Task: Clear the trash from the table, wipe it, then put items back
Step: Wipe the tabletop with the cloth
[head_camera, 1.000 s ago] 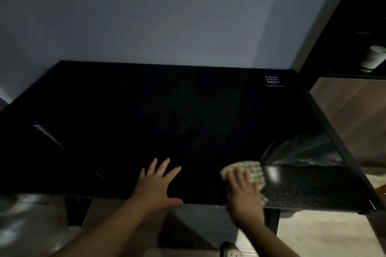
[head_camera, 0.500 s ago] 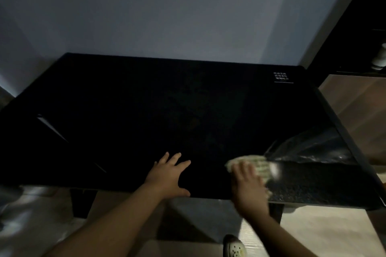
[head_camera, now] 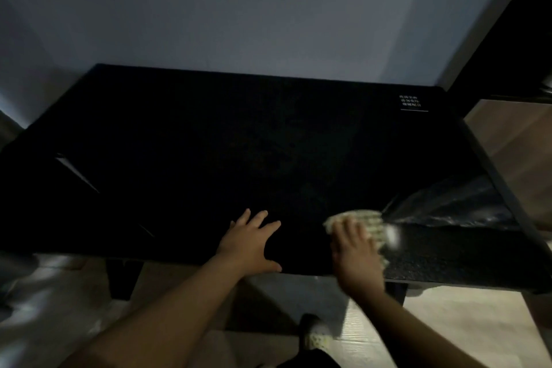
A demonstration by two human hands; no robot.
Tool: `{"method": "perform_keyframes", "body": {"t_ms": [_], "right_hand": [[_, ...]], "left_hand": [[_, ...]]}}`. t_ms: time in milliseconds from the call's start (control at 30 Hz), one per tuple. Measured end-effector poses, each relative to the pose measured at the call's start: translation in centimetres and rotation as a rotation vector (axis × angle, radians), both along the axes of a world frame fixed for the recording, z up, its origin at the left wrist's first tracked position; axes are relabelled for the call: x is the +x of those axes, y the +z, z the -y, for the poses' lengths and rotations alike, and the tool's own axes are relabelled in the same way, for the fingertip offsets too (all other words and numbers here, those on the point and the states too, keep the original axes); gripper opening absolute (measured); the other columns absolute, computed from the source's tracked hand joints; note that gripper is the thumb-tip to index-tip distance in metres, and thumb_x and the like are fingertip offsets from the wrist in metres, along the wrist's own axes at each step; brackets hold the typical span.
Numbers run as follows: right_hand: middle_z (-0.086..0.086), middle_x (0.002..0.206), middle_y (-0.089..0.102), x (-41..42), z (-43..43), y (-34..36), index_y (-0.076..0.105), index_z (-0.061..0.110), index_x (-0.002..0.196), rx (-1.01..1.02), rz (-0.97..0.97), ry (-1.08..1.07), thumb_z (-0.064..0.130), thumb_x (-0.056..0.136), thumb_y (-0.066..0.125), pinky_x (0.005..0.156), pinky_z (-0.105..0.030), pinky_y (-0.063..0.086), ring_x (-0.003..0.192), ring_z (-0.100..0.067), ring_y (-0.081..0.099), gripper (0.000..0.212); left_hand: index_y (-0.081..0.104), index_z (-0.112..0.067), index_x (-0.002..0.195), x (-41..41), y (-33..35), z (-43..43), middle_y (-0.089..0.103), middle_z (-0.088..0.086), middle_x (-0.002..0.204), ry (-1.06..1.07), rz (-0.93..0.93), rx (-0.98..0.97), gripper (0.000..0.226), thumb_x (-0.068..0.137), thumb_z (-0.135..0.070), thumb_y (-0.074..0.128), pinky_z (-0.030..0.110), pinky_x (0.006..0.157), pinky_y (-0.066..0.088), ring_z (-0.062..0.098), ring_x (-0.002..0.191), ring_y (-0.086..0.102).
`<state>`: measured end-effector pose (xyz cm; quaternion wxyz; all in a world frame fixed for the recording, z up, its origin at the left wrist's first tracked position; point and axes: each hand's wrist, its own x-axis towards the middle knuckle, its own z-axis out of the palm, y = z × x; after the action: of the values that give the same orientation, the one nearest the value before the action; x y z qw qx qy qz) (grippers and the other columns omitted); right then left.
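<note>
Head view, looking down in dim light at a wide black rectangular table top [head_camera: 209, 143] that stands against a plain grey-blue wall [head_camera: 239, 9]. Two bare forearms [head_camera: 179, 308] reach in from the bottom of the picture toward the near edge of the table.

The left hand [head_camera: 251, 243] lies palm down on the black surface just inside the near edge, a little left of centre. Its fingers are straight and spread, the thumb is stretched out to the right along the edge, and it holds nothing.

The right hand [head_camera: 355, 254] is somewhat blurred. It is also palm down, with its fingers laid straight and close together on top of a pale green-and-white woven cloth [head_camera: 370, 219]. The cloth lies flat on the table near the front edge, right of centre. It shows beyond the fingertips and along the right side of the hand. The two hands are near each other but apart.

Just right of the cloth, the near right part of the table shows a glossy, streaked sheen [head_camera: 448, 206] catching light. A small block of white printed text [head_camera: 411, 101] with a line under it sits at the far right corner, too small to read.

Below the table edge are a dark table leg [head_camera: 122, 278] and a pale wood-look floor [head_camera: 448, 323]. The toe of a light patterned shoe [head_camera: 316, 334] shows between the forearms.
</note>
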<state>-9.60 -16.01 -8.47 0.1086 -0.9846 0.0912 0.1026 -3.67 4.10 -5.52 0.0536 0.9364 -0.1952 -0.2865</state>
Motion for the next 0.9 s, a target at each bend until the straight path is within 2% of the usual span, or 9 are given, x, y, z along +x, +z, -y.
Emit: {"method": "perform_keyframes", "body": {"t_ms": [100,200,333,433,500,600,667,833,900], "right_hand": [[-0.003,0.13,0.06,-1.4,-3.5,-0.6,0.063,0.025,0.121,-0.01,0.017,0.32,0.039,0.077,0.031,0.101,-0.038,0.039,0.118,-0.025,0.059,0.057],[0.003,0.129,0.06,-0.5,-0.9,-0.7,0.055,0.029,0.123,-0.075,-0.015,0.438,0.039,0.072,0.042,0.091,-0.035,0.051,0.114,-0.018,0.062,0.054],[0.0,0.159,0.008,3.7,4.4,0.1,0.02,0.028,0.149,-0.031,-0.031,0.207,0.033,0.099,0.027,0.115,-0.036,0.017,0.147,-0.02,0.01,0.051],[-0.002,0.16,0.004,5.5,3.0,0.3,0.015,0.027,0.15,-0.01,0.009,0.018,0.036,0.101,0.025,0.116,-0.039,0.009,0.147,-0.023,0.001,0.051],[-0.006,0.158,0.015,5.0,-0.1,0.2,0.025,0.023,0.148,-0.004,0.002,0.153,0.04,0.097,0.017,0.115,-0.044,0.017,0.146,-0.028,0.013,0.055],[0.0,0.133,0.057,3.0,-2.4,-0.8,0.054,0.027,0.128,0.027,0.014,0.498,0.042,0.082,0.029,0.1,-0.039,0.043,0.119,-0.024,0.058,0.055],[0.004,0.129,0.061,3.6,-0.3,-1.1,0.048,0.03,0.127,-0.025,-0.031,0.587,0.042,0.079,0.033,0.098,-0.032,0.043,0.114,-0.017,0.061,0.051],[0.001,0.16,0.006,8.9,5.6,-0.4,0.016,0.03,0.15,0.015,-0.046,0.181,0.038,0.1,0.021,0.116,-0.039,0.012,0.147,-0.021,0.005,0.05],[-0.001,0.16,0.006,9.2,3.5,0.4,0.018,0.029,0.149,0.066,-0.004,0.026,0.035,0.101,0.025,0.116,-0.042,0.012,0.147,-0.024,0.005,0.049]], "left_hand": [[0.008,-0.036,0.151,0.1,-0.1,0.0,-0.004,-0.008,0.16,0.015,0.007,-0.003,0.093,0.079,-0.059,0.062,0.044,0.12,0.01,0.025,0.147,-0.01],[0.008,-0.036,0.151,0.0,-0.1,-0.1,-0.004,-0.009,0.16,0.012,0.022,0.0,0.094,0.078,-0.06,0.062,0.043,0.12,0.011,0.024,0.147,-0.01],[0.011,-0.034,0.151,0.4,0.4,-0.1,0.001,-0.008,0.16,0.032,0.001,-0.015,0.086,0.083,-0.058,0.058,0.041,0.119,0.017,0.022,0.147,-0.003],[0.011,-0.034,0.15,1.7,1.2,0.3,0.006,-0.008,0.159,0.088,0.048,-0.022,0.08,0.086,-0.057,0.054,0.04,0.116,0.026,0.02,0.147,0.005],[0.008,-0.035,0.151,2.6,1.2,0.5,0.002,-0.008,0.16,0.101,0.063,-0.003,0.082,0.086,-0.057,0.054,0.042,0.116,0.025,0.021,0.147,0.002],[0.003,-0.034,0.151,3.4,0.7,0.3,-0.007,-0.007,0.16,0.125,0.016,0.049,0.088,0.085,-0.06,0.054,0.047,0.118,0.017,0.025,0.147,-0.006],[0.004,-0.031,0.152,3.6,0.5,-0.1,-0.007,-0.004,0.16,0.119,-0.005,0.073,0.084,0.088,-0.058,0.051,0.046,0.119,0.014,0.025,0.147,-0.007],[0.008,-0.029,0.152,4.2,0.9,-0.6,-0.006,-0.004,0.16,0.138,-0.059,0.026,0.061,0.1,-0.039,0.038,0.04,0.12,0.014,0.022,0.147,-0.008],[0.009,-0.029,0.152,4.3,0.8,-0.5,-0.005,-0.005,0.16,0.159,-0.056,0.007,0.057,0.101,-0.033,0.035,0.039,0.12,0.013,0.022,0.147,-0.008]]}}
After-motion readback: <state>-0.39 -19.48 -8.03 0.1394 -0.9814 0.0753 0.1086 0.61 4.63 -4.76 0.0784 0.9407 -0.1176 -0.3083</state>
